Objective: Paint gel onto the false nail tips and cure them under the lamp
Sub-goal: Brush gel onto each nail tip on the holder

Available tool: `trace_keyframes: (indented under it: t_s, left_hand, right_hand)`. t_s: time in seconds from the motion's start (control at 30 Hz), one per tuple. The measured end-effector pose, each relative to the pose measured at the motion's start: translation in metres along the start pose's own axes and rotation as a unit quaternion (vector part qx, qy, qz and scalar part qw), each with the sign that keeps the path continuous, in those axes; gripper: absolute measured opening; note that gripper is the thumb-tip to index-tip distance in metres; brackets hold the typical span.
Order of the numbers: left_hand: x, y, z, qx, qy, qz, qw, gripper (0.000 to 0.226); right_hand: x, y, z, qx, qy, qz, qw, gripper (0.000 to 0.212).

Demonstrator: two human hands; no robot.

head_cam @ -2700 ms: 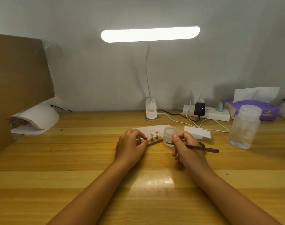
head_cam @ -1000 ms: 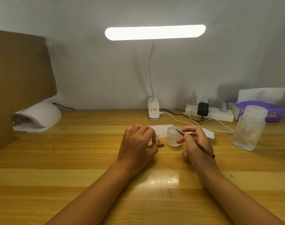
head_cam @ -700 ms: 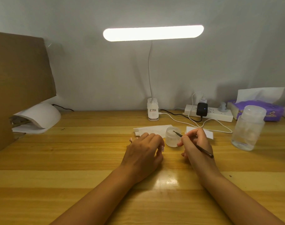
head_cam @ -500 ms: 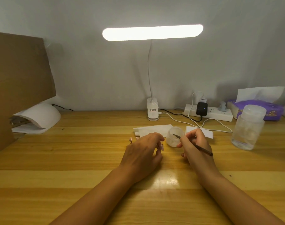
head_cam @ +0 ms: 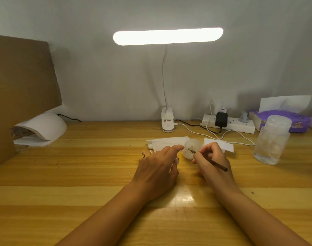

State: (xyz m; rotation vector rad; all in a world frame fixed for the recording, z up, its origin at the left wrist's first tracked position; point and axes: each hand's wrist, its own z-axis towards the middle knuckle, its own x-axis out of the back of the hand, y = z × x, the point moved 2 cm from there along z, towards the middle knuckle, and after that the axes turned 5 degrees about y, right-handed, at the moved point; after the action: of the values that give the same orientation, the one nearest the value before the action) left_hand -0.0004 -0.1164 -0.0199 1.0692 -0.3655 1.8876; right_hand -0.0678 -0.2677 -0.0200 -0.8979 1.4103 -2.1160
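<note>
Frosted plastic makes up the small open jar [head_cam: 193, 149] near the middle of the wooden desk [head_cam: 80, 174]. What it holds cannot be made out through its cloudy wall. The dark tip of a thin brush [head_cam: 217, 164] dips in over its rim. The right hand [head_cam: 212, 161] sits just right of the jar, its fingers pinched together on the brush handle like a pen.

The left hand [head_cam: 157, 169] lies just left of the jar, with the forefinger reaching almost to its wall. It covers most of the row of pink false nail tips [head_cam: 150, 152]. A couple show past the knuckles on the far side from the jar and one shows between thumb and forefinger. The fingers look loosely spread, but whether they grip the row underneath I cannot tell.

Well to the right of the jar stands a clear bottle [head_cam: 272, 141] with a wide pale cap, holding what may be clear liquid. Behind and right of the jar is a purple tissue pack [head_cam: 283, 119], one white sheet standing up out of it. Its printed pattern is too small to read.

Straight behind the jar, the desk lamp's clip base [head_cam: 167, 122] carries a small label, unreadable here. Far left of the jar sits the white domed curing lamp [head_cam: 47, 125]. White paper [head_cam: 167, 142] lies just behind the jar.
</note>
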Motion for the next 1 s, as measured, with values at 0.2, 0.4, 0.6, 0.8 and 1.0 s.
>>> trace_keyframes:
  t_s: [0.2, 0.4, 0.6, 0.8, 1.0]
  left_hand:
    - [-0.0011, -0.0014, 0.0009, -0.006, -0.015, 0.01, 1.0, 0.054]
    - [-0.0022, -0.0026, 0.0016, -0.012, -0.025, 0.004, 1.0, 0.055]
    - [-0.0048, -0.004, 0.0014, -0.015, -0.027, 0.006, 1.0, 0.054]
    - [-0.0057, -0.0054, 0.0012, -0.022, -0.03, 0.013, 0.999, 0.054]
    - [-0.005, -0.0049, 0.0009, -0.015, -0.027, 0.007, 0.999, 0.049]
  right_hand:
    - [-0.0001, -0.0023, -0.0013, 0.009, -0.006, -0.005, 1.0, 0.011]
    - [-0.0002, -0.0019, -0.0006, 0.015, -0.006, -0.01, 1.0, 0.011]
    - [-0.0002, 0.0002, 0.0001, 0.024, -0.004, -0.013, 1.0, 0.012]
    - [-0.0007, 0.0019, 0.0012, 0.024, 0.001, 0.002, 1.0, 0.012]
    - [-0.0016, 0.0021, 0.0016, 0.038, -0.006, 0.008, 0.999, 0.01]
